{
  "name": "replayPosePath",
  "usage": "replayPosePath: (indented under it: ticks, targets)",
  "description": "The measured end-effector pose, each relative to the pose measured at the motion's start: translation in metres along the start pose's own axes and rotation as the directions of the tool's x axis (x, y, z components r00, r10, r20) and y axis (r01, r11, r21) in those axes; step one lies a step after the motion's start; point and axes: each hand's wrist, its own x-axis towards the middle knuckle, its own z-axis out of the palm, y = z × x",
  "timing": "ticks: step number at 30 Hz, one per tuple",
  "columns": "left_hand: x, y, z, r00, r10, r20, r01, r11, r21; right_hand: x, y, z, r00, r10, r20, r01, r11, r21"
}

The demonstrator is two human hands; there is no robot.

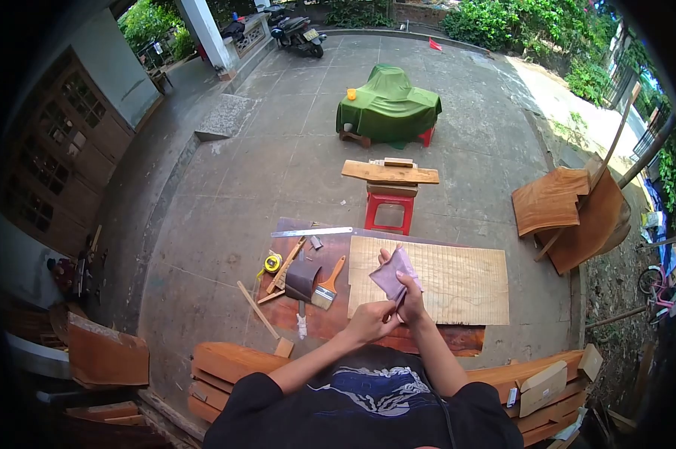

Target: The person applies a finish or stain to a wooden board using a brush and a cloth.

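Note:
A piece of purple sandpaper or cloth [398, 277] is in my right hand [411, 299], whose fingers are wrapped round its lower right part. Just below it, my left hand [373, 323] is closed in a pinch against the right hand, by a small dark object [401, 295] too small to make out. Both hands are above the lower part of a pale ribbed board [458, 284]. Left of them lie a wide brush [329, 284], a dark curled sheet [303, 279], a yellow tape measure [272, 263] and a metal ruler [311, 233].
Beyond the reddish work board [271, 307] stands a red stool [389, 213] with wooden pieces [390, 173] on top. A green-covered object [389, 105] is farther off. Large wood slabs [551, 200] lean at the right; a motorbike [299, 35] stands at the back.

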Motion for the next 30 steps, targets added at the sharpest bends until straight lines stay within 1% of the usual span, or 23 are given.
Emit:
replayPosePath:
  ticks: [2, 3, 5, 6, 7, 8, 9, 10, 11, 13, 14, 15, 16, 18, 20, 21, 22, 23, 24, 25, 27, 29, 30]
  targets:
    - [-0.003, 0.011, 0.002, 1.0, 0.001, 0.012, 0.001, 0.994, -0.113, 0.0, -0.008, 0.002, 0.999, 0.048, 0.01, -0.049, 0.97, 0.239]
    - [-0.003, 0.01, 0.002, 1.0, 0.018, 0.004, -0.017, 0.991, -0.134, -0.002, -0.011, 0.003, 0.997, 0.073, 0.019, -0.075, 0.932, 0.353]
    - [-0.001, 0.008, -0.001, 0.999, -0.025, 0.024, 0.028, 0.993, -0.118, -0.001, -0.007, -0.009, 0.995, 0.087, -0.039, -0.086, 0.996, 0.031]
    - [-0.001, 0.007, -0.003, 0.998, -0.046, 0.038, 0.05, 0.993, -0.109, 0.001, -0.003, -0.019, 0.994, 0.084, -0.071, -0.093, 0.987, -0.131]
    - [-0.002, 0.002, -0.004, 0.99, -0.117, 0.082, 0.125, 0.986, -0.108, 0.003, 0.006, -0.036, 0.989, 0.061, -0.138, -0.106, 0.929, -0.355]
    - [-0.004, -0.004, -0.004, 0.987, -0.149, 0.059, 0.153, 0.985, -0.081, 0.002, 0.017, -0.052, 0.99, -0.056, -0.127, -0.038, 0.772, -0.635]
    - [-0.007, -0.012, -0.003, 0.983, -0.18, 0.035, 0.182, 0.982, -0.056, 0.001, 0.029, -0.07, 0.984, -0.161, -0.081, 0.017, 0.529, -0.848]
    - [-0.01, -0.02, -0.001, 0.977, -0.213, 0.01, 0.213, 0.976, -0.034, -0.003, 0.041, -0.085, 0.97, -0.243, -0.004, 0.053, 0.226, -0.973]
    - [-0.013, -0.031, -0.002, 0.936, -0.336, 0.104, 0.334, 0.942, 0.031, -0.009, 0.056, -0.093, 0.98, -0.198, -0.031, -0.024, 0.036, -0.999]
    - [-0.027, -0.076, 0.011, 0.987, -0.143, 0.073, 0.122, 0.964, 0.237, -0.021, 0.061, -0.09, 0.995, -0.072, 0.076, 0.057, -0.238, -0.97]
    - [-0.035, -0.093, 0.015, 0.996, -0.043, 0.072, 0.016, 0.94, 0.34, -0.026, 0.062, -0.089, 0.993, 0.002, 0.118, 0.11, -0.363, -0.925]
    - [-0.045, -0.099, 0.014, 0.962, -0.203, 0.184, 0.119, 0.914, 0.387, -0.037, 0.063, -0.094, 0.992, 0.046, 0.115, 0.124, -0.362, -0.924]
    - [-0.056, -0.109, 0.015, 0.963, -0.179, 0.2, 0.076, 0.897, 0.435, -0.048, 0.058, -0.107, 0.992, 0.062, 0.114, 0.129, -0.383, -0.915]
    - [-0.068, -0.128, 0.018, 0.965, -0.122, 0.233, -0.018, 0.852, 0.524, -0.067, 0.031, -0.157, 0.989, 0.089, 0.116, 0.143, -0.431, -0.891]
    - [-0.074, -0.137, 0.019, 0.955, -0.138, 0.262, -0.017, 0.859, 0.512, -0.091, -0.019, -0.203, 0.992, -0.072, -0.103, -0.124, -0.463, -0.878]
    - [-0.077, -0.138, 0.021, 0.95, -0.149, 0.275, -0.011, 0.863, 0.506, -0.101, -0.038, -0.242, 0.963, -0.189, -0.191, -0.259, -0.455, -0.852]
    - [-0.078, -0.137, 0.023, 0.946, -0.171, 0.274, 0.012, 0.866, 0.5, -0.11, -0.049, -0.282, 0.912, -0.302, -0.276, -0.389, -0.431, -0.814]
    - [-0.076, -0.136, 0.024, 0.942, -0.191, 0.274, 0.032, 0.868, 0.496, -0.113, -0.053, -0.321, 0.83, -0.439, -0.345, -0.524, -0.402, -0.75]
    - [-0.072, -0.135, 0.027, 0.94, -0.207, 0.272, 0.049, 0.869, 0.492, -0.113, -0.053, -0.344, 0.722, -0.569, -0.393, -0.647, -0.353, -0.676]
    - [-0.07, -0.132, 0.028, 0.933, -0.229, 0.278, 0.062, 0.862, 0.503, -0.105, -0.052, -0.336, 0.655, -0.624, -0.425, -0.709, -0.315, -0.63]
    - [-0.067, -0.127, 0.03, 0.919, -0.274, 0.284, 0.087, 0.843, 0.53, -0.069, -0.026, -0.308, 0.508, -0.719, -0.475, -0.815, -0.223, -0.535]
    - [-0.066, -0.126, 0.032, 0.914, -0.287, 0.286, 0.085, 0.826, 0.557, -0.037, -0.001, -0.228, 0.724, -0.549, -0.417, -0.652, -0.348, -0.674]
    - [-0.066, -0.126, 0.033, 0.911, -0.293, 0.291, 0.082, 0.819, 0.567, -0.023, 0.021, -0.195, 0.821, -0.468, -0.325, -0.522, -0.388, -0.759]
